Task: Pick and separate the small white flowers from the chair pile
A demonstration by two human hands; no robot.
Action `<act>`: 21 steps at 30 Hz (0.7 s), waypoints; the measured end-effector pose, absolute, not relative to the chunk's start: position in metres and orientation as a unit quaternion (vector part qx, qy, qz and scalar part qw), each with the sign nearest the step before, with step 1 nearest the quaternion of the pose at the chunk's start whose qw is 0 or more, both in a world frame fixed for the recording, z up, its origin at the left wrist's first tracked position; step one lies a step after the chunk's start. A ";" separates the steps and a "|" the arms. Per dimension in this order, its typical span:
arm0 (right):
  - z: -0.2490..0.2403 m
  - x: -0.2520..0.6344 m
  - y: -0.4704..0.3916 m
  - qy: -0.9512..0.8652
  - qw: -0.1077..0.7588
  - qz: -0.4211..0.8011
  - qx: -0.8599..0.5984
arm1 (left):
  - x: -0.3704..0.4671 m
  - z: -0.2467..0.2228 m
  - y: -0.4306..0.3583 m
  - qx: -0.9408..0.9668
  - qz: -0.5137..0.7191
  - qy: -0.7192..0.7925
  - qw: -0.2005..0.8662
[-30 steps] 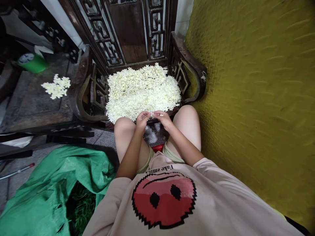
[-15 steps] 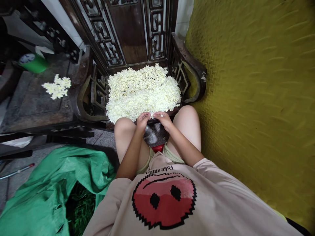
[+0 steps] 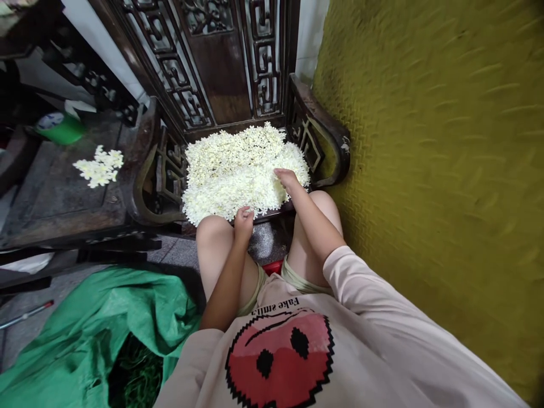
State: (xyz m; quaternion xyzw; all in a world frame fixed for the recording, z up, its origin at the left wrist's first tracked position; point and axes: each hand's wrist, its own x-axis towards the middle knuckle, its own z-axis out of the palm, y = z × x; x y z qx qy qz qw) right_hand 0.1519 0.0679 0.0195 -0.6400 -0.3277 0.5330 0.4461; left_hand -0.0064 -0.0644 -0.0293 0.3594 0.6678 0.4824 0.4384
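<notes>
A thick bed of small white flowers (image 3: pixel 238 170) covers the seat of a dark carved wooden chair (image 3: pixel 227 85). My left hand (image 3: pixel 243 224) is closed near the front edge of the seat, just above my knee. Its fingertips are pinched at the rim of the flowers, and what they hold is too small to make out. Over the right part of the flowers reaches my right hand (image 3: pixel 287 179), its fingers drawn together at the blossoms. Whether a flower is between them cannot be seen.
On the dark side table (image 3: pixel 55 181) at left lie a small cluster of white flowers (image 3: pixel 100 166) and a roll of green tape (image 3: pixel 62 127). A green sack (image 3: pixel 140 294) with green strands inside stands on the floor. A yellow textured wall (image 3: pixel 425 170) rises close on the right.
My hands were together at the front edge of the seat. The right has moved forward onto the flowers, while the left has stayed near the edge. The view has tilted up slightly.
</notes>
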 end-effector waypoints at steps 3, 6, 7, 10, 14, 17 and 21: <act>0.018 0.142 0.044 -0.310 0.447 0.570 -0.616 | -0.004 -0.025 -0.065 0.395 0.480 0.649 0.440; 0.018 0.128 0.005 -0.293 0.404 0.670 -0.550 | 0.002 -0.015 -0.068 0.488 0.477 0.604 0.411; 0.018 0.125 -0.008 -0.287 0.383 0.700 -0.530 | 0.005 -0.012 -0.069 0.529 0.472 0.585 0.393; 0.018 0.124 -0.041 -0.278 0.365 0.726 -0.512 | 0.012 -0.005 -0.074 0.626 0.446 0.535 0.350; 0.018 0.131 -0.059 -0.301 0.378 0.703 -0.522 | 0.018 -0.005 -0.080 0.682 0.387 0.528 0.326; 0.015 0.133 -0.058 -0.323 0.364 0.699 -0.524 | 0.019 -0.005 -0.083 0.714 0.348 0.549 0.259; 0.008 0.130 -0.053 -0.328 0.355 0.701 -0.525 | 0.018 -0.004 -0.084 0.718 0.348 0.569 0.198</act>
